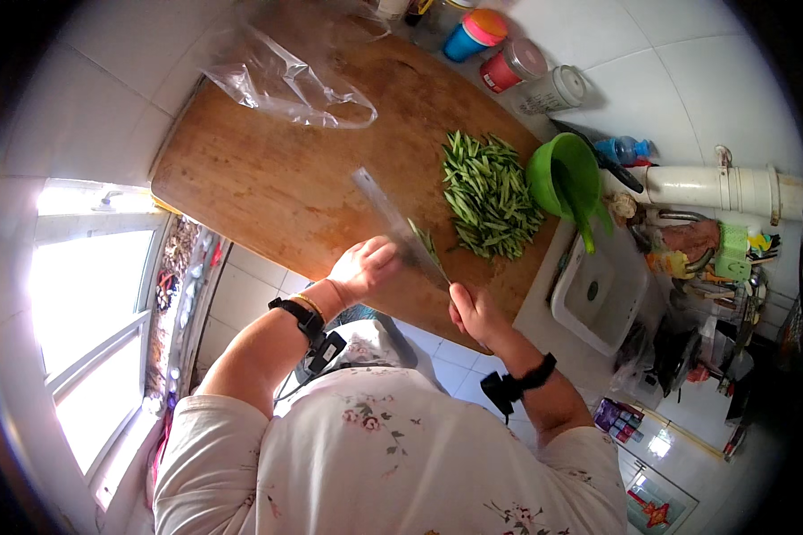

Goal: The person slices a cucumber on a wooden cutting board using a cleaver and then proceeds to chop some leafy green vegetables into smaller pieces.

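My right hand (476, 311) grips the handle end of a kitchen knife (398, 224), whose broad metal blade slants up and left over the wooden board (274, 187). Close to the left side of the blade, my left hand (369, 267) rests with its fingers curled; whether it holds a piece is hidden. A few cut green strips (424, 239) lie against the far side of the blade. To their right is a heap of sliced green vegetable strips (490, 197). The blade is somewhat blurred.
A clear plastic bag (294, 93) lies on the board's far left part. Beside the heap stands a green plastic colander or bowl (562, 175), near a white sink (602, 294). Lidded jars and cups, among them a red one (508, 67), line the tiled wall.
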`<move>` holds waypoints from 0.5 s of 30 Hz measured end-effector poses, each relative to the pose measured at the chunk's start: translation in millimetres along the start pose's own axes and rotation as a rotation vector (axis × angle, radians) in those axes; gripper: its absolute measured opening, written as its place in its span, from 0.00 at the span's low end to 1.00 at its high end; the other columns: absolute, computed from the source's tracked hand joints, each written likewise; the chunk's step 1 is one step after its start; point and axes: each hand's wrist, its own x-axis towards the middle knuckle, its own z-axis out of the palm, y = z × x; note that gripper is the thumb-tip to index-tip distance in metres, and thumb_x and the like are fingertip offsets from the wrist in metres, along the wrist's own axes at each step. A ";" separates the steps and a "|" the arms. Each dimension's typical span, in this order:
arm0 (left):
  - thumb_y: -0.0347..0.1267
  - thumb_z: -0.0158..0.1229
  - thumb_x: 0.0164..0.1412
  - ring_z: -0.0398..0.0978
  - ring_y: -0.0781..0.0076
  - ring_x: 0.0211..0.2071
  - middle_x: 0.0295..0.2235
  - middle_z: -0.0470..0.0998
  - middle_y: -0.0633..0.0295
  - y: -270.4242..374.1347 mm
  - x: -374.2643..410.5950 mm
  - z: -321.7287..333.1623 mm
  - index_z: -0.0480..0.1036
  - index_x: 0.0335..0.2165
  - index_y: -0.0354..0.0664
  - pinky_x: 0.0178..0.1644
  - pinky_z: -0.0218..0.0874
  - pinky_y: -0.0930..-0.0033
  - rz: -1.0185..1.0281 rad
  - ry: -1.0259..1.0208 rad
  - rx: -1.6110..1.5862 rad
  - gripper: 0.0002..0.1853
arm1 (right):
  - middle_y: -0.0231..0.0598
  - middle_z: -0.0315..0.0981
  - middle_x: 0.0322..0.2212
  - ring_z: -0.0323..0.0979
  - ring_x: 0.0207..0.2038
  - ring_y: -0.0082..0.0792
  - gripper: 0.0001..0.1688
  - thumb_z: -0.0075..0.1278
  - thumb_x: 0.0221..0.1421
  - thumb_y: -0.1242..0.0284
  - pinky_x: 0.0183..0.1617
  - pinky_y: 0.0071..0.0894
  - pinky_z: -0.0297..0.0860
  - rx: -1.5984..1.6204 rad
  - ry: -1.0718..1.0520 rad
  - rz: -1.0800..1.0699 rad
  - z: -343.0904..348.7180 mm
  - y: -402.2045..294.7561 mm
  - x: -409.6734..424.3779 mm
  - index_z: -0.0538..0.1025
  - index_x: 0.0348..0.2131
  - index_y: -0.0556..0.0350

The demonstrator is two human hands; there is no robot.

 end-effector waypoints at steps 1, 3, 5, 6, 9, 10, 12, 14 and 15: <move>0.30 0.52 0.33 0.68 0.64 0.35 0.28 0.66 0.63 -0.1 -1.9 1.1 0.69 0.23 0.44 0.33 0.67 0.67 -0.013 0.010 -0.003 0.10 | 0.52 0.73 0.21 0.72 0.26 0.52 0.28 0.35 0.59 0.55 0.29 0.48 0.65 0.085 -0.066 0.114 -4.3 -5.0 -9.8 0.75 0.25 0.60; 0.30 0.52 0.33 0.67 0.65 0.34 0.27 0.65 0.63 -2.1 -4.3 1.5 0.70 0.24 0.44 0.32 0.66 0.67 0.008 -0.030 -0.002 0.11 | 0.52 0.73 0.22 0.72 0.27 0.52 0.28 0.35 0.59 0.55 0.29 0.48 0.65 -0.008 -0.086 0.112 -9.0 -5.0 -26.3 0.75 0.26 0.60; 0.30 0.52 0.32 0.66 0.65 0.32 0.26 0.64 0.64 -4.0 -4.7 1.7 0.70 0.24 0.45 0.30 0.66 0.67 0.015 -0.040 -0.012 0.11 | 0.53 0.73 0.22 0.72 0.27 0.53 0.28 0.36 0.59 0.55 0.29 0.48 0.64 -0.042 -0.048 0.063 -7.9 -3.8 -30.0 0.75 0.26 0.61; 0.30 0.52 0.32 0.65 0.66 0.31 0.26 0.64 0.64 -3.3 -2.9 1.2 0.70 0.24 0.45 0.30 0.65 0.67 0.013 -0.032 -0.026 0.11 | 0.54 0.72 0.22 0.71 0.27 0.53 0.28 0.36 0.59 0.55 0.29 0.48 0.64 -0.027 0.001 0.018 -4.4 -2.3 -30.2 0.75 0.26 0.62; 0.30 0.52 0.31 0.65 0.66 0.32 0.26 0.64 0.64 1.1 -1.9 2.4 0.70 0.23 0.45 0.30 0.65 0.68 -0.048 -0.044 -0.041 0.12 | 0.55 0.72 0.22 0.71 0.26 0.54 0.27 0.37 0.59 0.56 0.29 0.47 0.64 -0.086 -0.003 0.077 5.2 -7.4 -13.2 0.74 0.27 0.63; 0.30 0.52 0.31 0.66 0.66 0.32 0.26 0.64 0.64 2.9 -2.6 2.5 0.70 0.23 0.45 0.30 0.65 0.68 -0.076 -0.055 -0.040 0.12 | 0.55 0.73 0.23 0.72 0.26 0.54 0.27 0.38 0.59 0.56 0.29 0.47 0.64 -0.122 -0.030 0.127 8.2 -11.8 -3.3 0.74 0.28 0.63; 0.30 0.52 0.31 0.66 0.66 0.32 0.26 0.64 0.64 2.6 -4.8 6.3 0.70 0.24 0.44 0.32 0.66 0.67 -0.071 -0.035 -0.022 0.12 | 0.53 0.72 0.21 0.71 0.25 0.53 0.25 0.38 0.60 0.58 0.28 0.46 0.64 -0.009 0.040 0.015 12.5 -30.0 8.4 0.74 0.28 0.63; 0.29 0.53 0.31 0.66 0.65 0.34 0.27 0.65 0.63 2.8 -8.1 7.2 0.71 0.25 0.43 0.33 0.67 0.67 -0.078 -0.032 -0.022 0.14 | 0.51 0.71 0.19 0.71 0.24 0.51 0.24 0.38 0.60 0.59 0.28 0.45 0.64 0.126 0.044 -0.016 12.8 -30.7 17.1 0.74 0.28 0.62; 0.29 0.53 0.32 0.67 0.64 0.35 0.28 0.66 0.62 3.0 -4.7 3.9 0.71 0.27 0.43 0.34 0.67 0.66 -0.085 -0.034 -0.031 0.15 | 0.50 0.70 0.18 0.70 0.23 0.50 0.23 0.38 0.60 0.60 0.27 0.44 0.64 0.201 0.018 0.007 11.5 -20.7 23.4 0.74 0.27 0.61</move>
